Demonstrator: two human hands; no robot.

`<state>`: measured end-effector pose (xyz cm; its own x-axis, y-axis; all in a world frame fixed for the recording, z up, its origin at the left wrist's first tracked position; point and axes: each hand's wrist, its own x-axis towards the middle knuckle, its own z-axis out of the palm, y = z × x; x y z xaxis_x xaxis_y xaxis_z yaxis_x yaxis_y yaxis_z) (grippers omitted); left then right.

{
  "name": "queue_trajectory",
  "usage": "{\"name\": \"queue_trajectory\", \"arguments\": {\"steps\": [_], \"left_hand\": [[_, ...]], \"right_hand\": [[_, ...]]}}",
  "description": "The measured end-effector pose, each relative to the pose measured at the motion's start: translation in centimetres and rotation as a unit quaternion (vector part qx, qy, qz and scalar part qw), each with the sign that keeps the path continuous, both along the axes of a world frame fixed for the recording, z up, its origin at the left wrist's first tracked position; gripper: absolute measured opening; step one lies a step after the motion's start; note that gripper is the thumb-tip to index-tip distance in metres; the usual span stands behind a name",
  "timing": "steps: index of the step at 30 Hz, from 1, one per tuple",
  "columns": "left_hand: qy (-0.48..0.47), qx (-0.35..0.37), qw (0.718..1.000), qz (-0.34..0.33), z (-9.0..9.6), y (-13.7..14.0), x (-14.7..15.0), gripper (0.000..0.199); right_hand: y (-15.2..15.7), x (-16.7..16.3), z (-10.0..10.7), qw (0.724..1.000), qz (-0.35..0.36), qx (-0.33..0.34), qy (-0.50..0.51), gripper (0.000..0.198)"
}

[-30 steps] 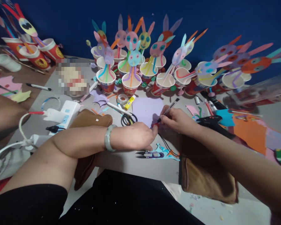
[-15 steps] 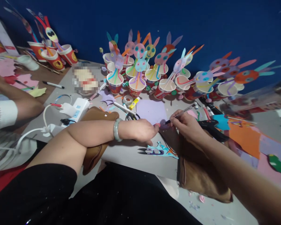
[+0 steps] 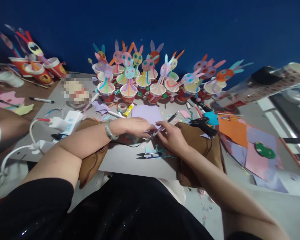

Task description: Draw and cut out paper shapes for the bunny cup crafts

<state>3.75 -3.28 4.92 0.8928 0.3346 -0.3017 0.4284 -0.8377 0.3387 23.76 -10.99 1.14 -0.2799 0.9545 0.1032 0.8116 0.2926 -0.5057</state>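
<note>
In the middle of the table my two hands come together. My right hand (image 3: 172, 136) is closed on a slim pen (image 3: 173, 116); its dark end sticks out past the fingers to the upper right. My left hand (image 3: 137, 126), with a bangle on the wrist, has its fingers closed by the pen's lower end; what they pinch is blurred and partly hidden. A purple paper sheet (image 3: 146, 112) lies just beyond the fingers. Thread snips (image 3: 150, 155) rest on blue paper scraps in front of my hands. A black glue gun (image 3: 202, 125) is right of my right hand.
Paper cups (image 3: 128, 95) with colourful rabbit-faced figures stand along the blue wall. A power strip (image 3: 72, 121) with white cables sits left. Orange paper (image 3: 232, 128) and other sheets lie right, below a clear tube (image 3: 265, 83). Another person's arm (image 3: 12, 125) rests at far left.
My view has swung right. My hands have drawn together, and my right hand has moved over the pen's lower part. The small pink piece at my left fingertips no longer shows.
</note>
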Motion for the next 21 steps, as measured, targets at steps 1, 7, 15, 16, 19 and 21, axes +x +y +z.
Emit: {"name": "queue_trajectory", "arguments": {"steps": [1, 7, 15, 16, 19, 21], "left_hand": [[-0.009, -0.019, 1.0, 0.003, 0.0, 0.5, 0.1, 0.036], [-0.127, -0.066, 0.988, 0.065, -0.5, 3.5, -0.5, 0.023], [-0.217, -0.08, 0.964, 0.133, -1.0, 4.4, -0.5, 0.019], [-0.231, -0.072, 0.96, 0.144, -1.1, 4.3, -0.4, 0.02], [-0.243, -0.046, 0.952, 0.182, -1.2, 4.1, -0.3, 0.02], [-0.237, -0.031, 0.951, 0.197, -0.8, 4.0, -0.4, 0.02]], "right_hand": [[0.2, -0.3, -0.1, 1.0, 0.005, 0.003, -0.014, 0.029], [1.0, -0.9, -1.5, 0.998, 0.016, -0.003, -0.054, 0.028], [1.2, -0.6, -2.7, 0.997, -0.003, 0.019, -0.072, 0.032], [1.3, -0.6, -2.7, 0.998, -0.004, 0.02, -0.068, 0.034], [1.3, -0.6, -2.9, 0.998, -0.01, 0.022, -0.059, 0.037], [1.3, -0.6, -2.9, 0.998, -0.01, 0.027, -0.055, 0.036]]}}
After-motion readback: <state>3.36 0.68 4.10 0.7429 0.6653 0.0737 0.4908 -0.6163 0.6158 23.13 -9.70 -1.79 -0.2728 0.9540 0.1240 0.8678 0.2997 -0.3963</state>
